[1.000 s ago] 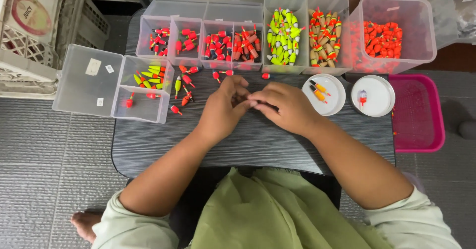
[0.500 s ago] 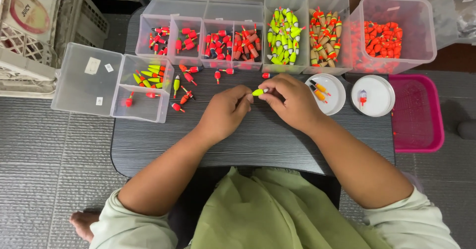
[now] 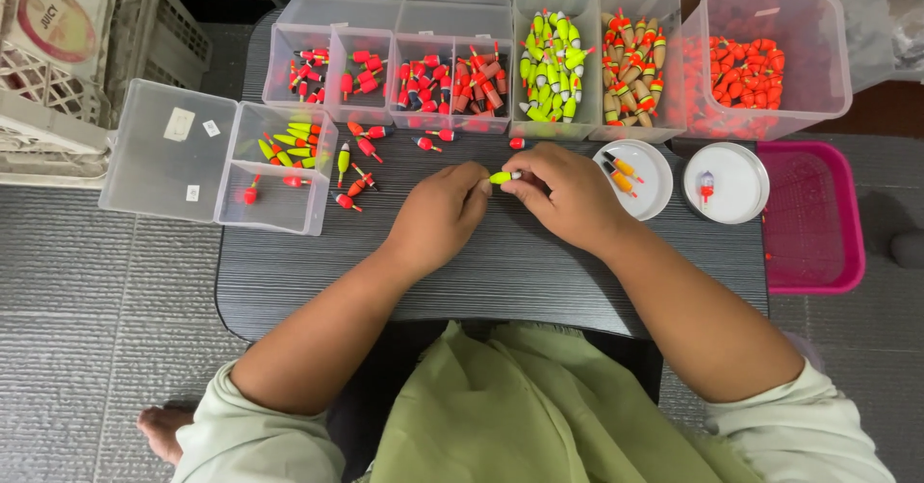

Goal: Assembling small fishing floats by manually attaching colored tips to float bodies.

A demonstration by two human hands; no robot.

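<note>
i sit at a low dark grey table (image 3: 500, 271) with a wood-grain top, set on a grey ribbed floor mat (image 3: 87, 348). just above the middle of the table i hold a small yellow-green float (image 3: 503, 177) level between my two hands, clear of the tabletop. my left hand (image 3: 445, 212) is curled, its fingertips pinched on the left end of the float; my right hand (image 3: 570, 192) is curled too, thumb and forefinger closed on the float's right end, so both hands grip the same piece. just beside my right hand sits a round white lid (image 3: 647, 183) with a couple of orange and yellow floats lying in it, and next to that a second round white lid (image 3: 731, 185) holding one small red and white piece. left of my left hand a few loose red floats (image 3: 358, 187) lie scattered on the table, near an open clear box (image 3: 274, 170) with yellow floats in its upper corner. along the far edge stands a row of clear bins (image 3: 404, 69) filled with red floats, then a tall bin of yellow-green floats (image 3: 552, 60), one of tan and orange floats (image 3: 635, 64), and a large tub of orange beads (image 3: 760, 64). a pink tray (image 3: 813, 218) sits at the right edge, and white plastic crates (image 3: 67, 60) stand on the floor to the left.
</note>
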